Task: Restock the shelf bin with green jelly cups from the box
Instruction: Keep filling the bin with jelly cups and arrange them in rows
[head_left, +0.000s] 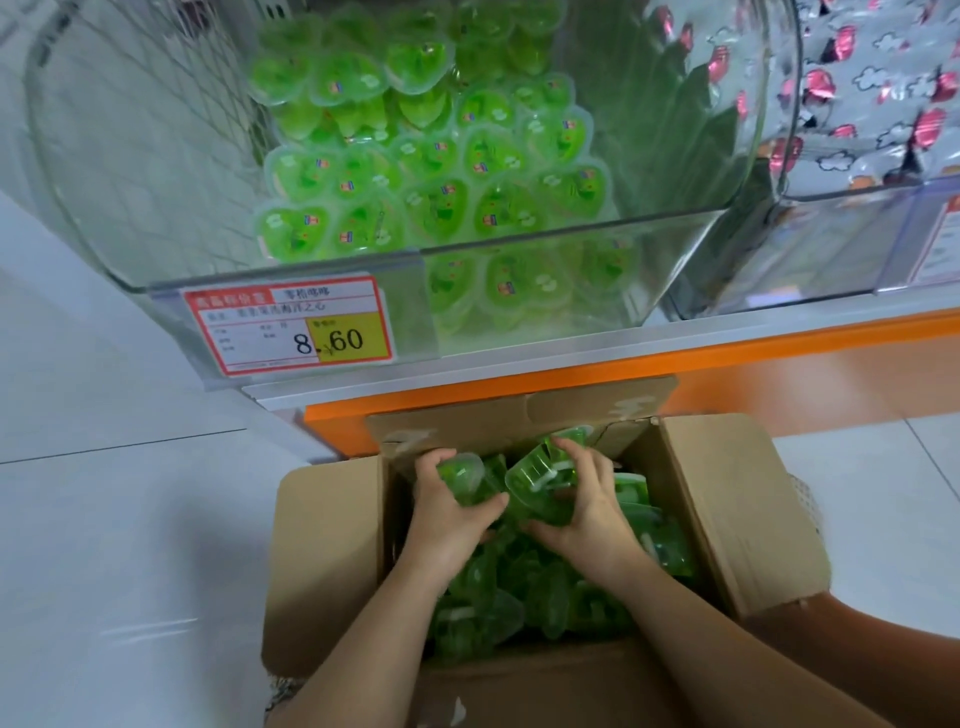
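Observation:
An open cardboard box (332, 540) stands on the floor below the shelf, full of green jelly cups (498, 603). Both of my hands are inside it at the far end. My left hand (447, 514) is closed around green cups (465, 480). My right hand (587, 514) grips other green cups (535, 480) beside them. Above, the clear shelf bin (519, 231) holds several heart-shaped green jelly cups (436, 171) piled toward its middle and right, with bare room on its left side.
A red and yellow price tag (291, 325) hangs on the bin's front. To the right stands a second clear bin (857, 208) of silver and pink wrapped sweets. An orange shelf edge (675, 358) runs just above the box. Pale floor tiles lie to the left.

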